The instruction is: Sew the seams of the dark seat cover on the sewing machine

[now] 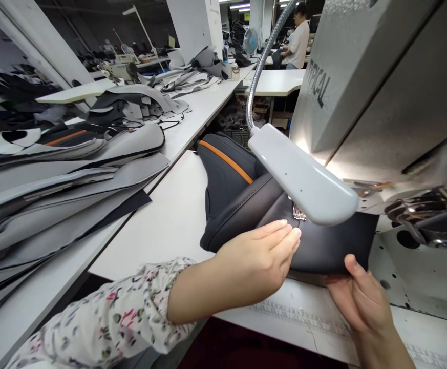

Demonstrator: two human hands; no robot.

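A dark seat cover [242, 205] with stitched seams and an orange stripe lies under the sewing machine. My left hand [265, 256] rests on its leather near the presser foot [298, 211], fingers stretched out and held side by side. At the front right edge, my right hand [361, 297] has its thumb on top of the leather and its fingers underneath. A white lamp head [303, 174] hangs over the cover and hides part of the machine's needle area.
The grey sewing machine body [346, 77] fills the right. Stacked grey and black cut pieces [73, 179] cover the long table at left. Ruler markings [303, 315] run along the front edge. A person [298, 38] works in the far background.
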